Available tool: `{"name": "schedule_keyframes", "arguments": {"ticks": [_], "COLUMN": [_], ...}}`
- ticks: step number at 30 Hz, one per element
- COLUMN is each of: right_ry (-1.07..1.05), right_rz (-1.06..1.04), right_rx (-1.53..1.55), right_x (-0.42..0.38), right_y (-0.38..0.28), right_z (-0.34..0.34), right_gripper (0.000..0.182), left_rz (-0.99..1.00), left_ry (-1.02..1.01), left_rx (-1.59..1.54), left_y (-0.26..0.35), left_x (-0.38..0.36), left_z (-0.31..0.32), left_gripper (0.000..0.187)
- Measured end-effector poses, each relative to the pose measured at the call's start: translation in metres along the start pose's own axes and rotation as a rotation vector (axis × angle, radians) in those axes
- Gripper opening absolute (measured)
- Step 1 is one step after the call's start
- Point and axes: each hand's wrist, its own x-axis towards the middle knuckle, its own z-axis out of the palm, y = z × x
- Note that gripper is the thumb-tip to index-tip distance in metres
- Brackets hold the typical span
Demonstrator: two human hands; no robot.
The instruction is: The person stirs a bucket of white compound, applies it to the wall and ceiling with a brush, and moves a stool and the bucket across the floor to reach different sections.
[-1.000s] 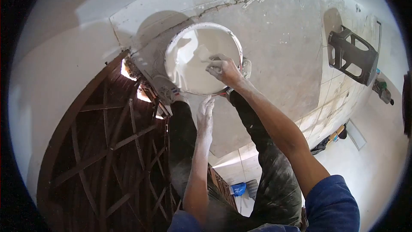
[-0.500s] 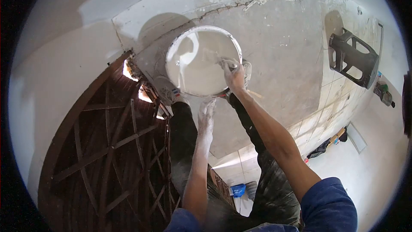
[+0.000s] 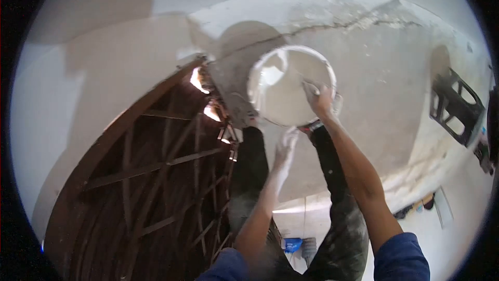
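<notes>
A round bucket (image 3: 333,77) of off-white, wet-looking mix (image 3: 283,99) stands on the floor between the feet. My right hand (image 3: 321,100) reaches over its right side, fingers curled and coated grey-white. A small greyish shape shows at those fingers, but I cannot tell what they hold. My left hand (image 3: 286,143), whitened with powder or paste, is just below the bucket's near rim. Its fingers are loosely extended toward the bucket, with nothing visible in them.
At the left lies a dark brown panel with crossed slats (image 3: 156,172). A black plastic stool (image 3: 457,105) lies on its side at the right. Dusty concrete floor (image 3: 384,88) spreads right of the bucket. A blue bag (image 3: 292,244) is behind my legs.
The view has shifted, so the bucket, stool and panel appear farther right and slightly lower. My right hand stays over the bucket; my left is slightly farther from its rim.
</notes>
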Motion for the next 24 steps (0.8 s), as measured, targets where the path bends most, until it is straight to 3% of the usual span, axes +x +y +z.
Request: {"name": "schedule_keyframes", "arguments": {"ticks": [2, 4, 7, 9, 12, 13, 16, 17, 21, 24], "right_ry": [-0.003, -0.019, 0.109, 0.05, -0.01, -0.029, -0.051, -0.05, -0.032, -0.06], "right_rz": [0.196, 0.149, 0.095, 0.024, 0.258, 0.241, 0.235, 0.266, 0.355, 0.385], "right_rx": [0.111, -0.112, -0.177, -0.018, 0.25, 0.266, 0.374, 0.444, 0.803, 0.985], "right_x": [0.001, -0.002, -0.012, -0.013, -0.018, -0.022, -0.027, -0.03, -0.035, -0.039], "right_y": [0.012, 0.019, 0.024, 0.016, -0.01, 0.003, 0.043, 0.036, -0.031, -0.118], "right_z": [0.009, 0.01, 0.014, 0.006, -0.016, -0.017, -0.02, -0.027, -0.065, -0.106], "right_gripper": [0.026, 0.027, 0.019, 0.018, 0.022, 0.024, 0.028, 0.028, 0.032, 0.035], "left_rz": [-0.002, -0.014, -0.018, -0.003, 0.092, 0.164, 0.093, 0.25, 0.234, 0.265], "left_ry": [-0.007, -0.014, -0.013, -0.004, 0.036, 0.046, 0.048, 0.081, 0.088, 0.119], "left_rx": [-0.018, -0.04, -0.049, -0.041, 0.058, 0.115, 0.271, 0.214, 0.274, 0.339], "left_y": [0.007, 0.007, 0.001, -0.002, -0.024, -0.029, -0.01, -0.02, 0.021, 0.054], "left_x": [-0.002, -0.002, 0.005, 0.004, 0.009, 0.009, -0.015, -0.019, -0.068, -0.111], "left_z": [-0.001, 0.0, -0.004, -0.006, -0.018, -0.023, -0.037, -0.039, -0.066, -0.087], "left_gripper": [0.045, 0.046, 0.047, 0.047, 0.045, 0.045, 0.042, 0.041, 0.043, 0.043]}}
